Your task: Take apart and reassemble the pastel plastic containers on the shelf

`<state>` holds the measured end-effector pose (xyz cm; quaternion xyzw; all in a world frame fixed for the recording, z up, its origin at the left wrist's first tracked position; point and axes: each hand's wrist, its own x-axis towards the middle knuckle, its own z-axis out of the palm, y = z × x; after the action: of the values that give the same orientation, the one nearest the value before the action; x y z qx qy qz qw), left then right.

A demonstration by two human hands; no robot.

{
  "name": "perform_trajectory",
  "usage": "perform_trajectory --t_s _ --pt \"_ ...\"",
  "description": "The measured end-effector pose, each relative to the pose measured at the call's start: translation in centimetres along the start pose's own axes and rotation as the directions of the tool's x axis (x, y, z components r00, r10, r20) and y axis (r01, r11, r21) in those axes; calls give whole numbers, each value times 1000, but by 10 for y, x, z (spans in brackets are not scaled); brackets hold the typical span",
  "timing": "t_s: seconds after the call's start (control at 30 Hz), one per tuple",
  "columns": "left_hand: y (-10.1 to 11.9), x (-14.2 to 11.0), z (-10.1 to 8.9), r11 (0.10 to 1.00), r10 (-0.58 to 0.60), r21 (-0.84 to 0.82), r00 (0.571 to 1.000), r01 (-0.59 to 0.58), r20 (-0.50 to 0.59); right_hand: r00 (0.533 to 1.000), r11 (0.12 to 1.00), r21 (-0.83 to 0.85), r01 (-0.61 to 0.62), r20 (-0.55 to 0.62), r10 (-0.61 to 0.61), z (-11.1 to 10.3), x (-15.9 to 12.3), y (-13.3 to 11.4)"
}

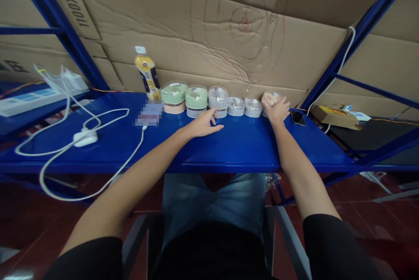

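Along the back of the blue shelf runs a row of small rounded containers with clear lids. At its right end my right hand (278,110) is closed over a pink container (269,97), which sits on top of a grey one and partly hides it. My left hand (203,124) is open, fingers apart, in front of a stacked grey container (218,95). To the left stand two green-topped stacks, a larger green container (174,93) and a smaller green container (196,95). Single low grey containers (235,106) fill the space between my hands.
A yellow drink bottle (148,74) stands at the row's left end. White cables and a charger (85,137) lie on the left, one plugged into a blurred-out object (149,113). A phone (297,118) rests at right. Cardboard (163,22) backs the blue shelf (235,149).
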<state>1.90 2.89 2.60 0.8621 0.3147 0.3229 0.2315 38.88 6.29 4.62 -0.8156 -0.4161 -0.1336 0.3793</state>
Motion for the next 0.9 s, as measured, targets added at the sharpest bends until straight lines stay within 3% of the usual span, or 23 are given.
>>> perform_trajectory --t_s 0.1,0.17,0.2,0.27,0.33,0.4,0.47,0.57,0.67,0.8,0.9 --pt "-1 1 0 1000 -4 10 1000 4 -1 990 993 -35 112 -78 -114 -11 -8 -9" --pt "-1 1 -1 1000 -5 8 1000 5 1 945 947 -41 319 -56 -321 -18 -17 -18" --pt "-1 1 -1 1000 -6 8 1000 6 3 893 892 -29 450 -8 -451 -20 -23 -23" --pt "1 0 -1 1000 -8 10 1000 8 7 724 731 28 681 121 -679 -21 -37 -36" --pt "2 0 -1 1000 -12 17 1000 12 9 581 612 87 786 233 -780 -16 -50 -48" --pt "3 0 -2 1000 -11 22 1000 11 9 505 569 133 811 332 -797 -8 -62 -58" --pt "3 0 -2 1000 -7 24 1000 6 10 467 566 162 808 409 -784 -2 -71 -64" --pt "2 0 -2 1000 -2 28 1000 2 7 454 566 176 805 432 -779 -3 -80 -66" --pt "1 0 -2 999 1 35 1000 -1 6 477 565 198 801 358 -803 -15 -85 -66" --pt "1 0 -2 999 1 40 1000 -1 8 589 625 210 752 212 -780 -30 -88 -68" --pt "1 0 -2 999 0 45 1000 0 8 666 694 171 700 196 -720 -32 -92 -67"
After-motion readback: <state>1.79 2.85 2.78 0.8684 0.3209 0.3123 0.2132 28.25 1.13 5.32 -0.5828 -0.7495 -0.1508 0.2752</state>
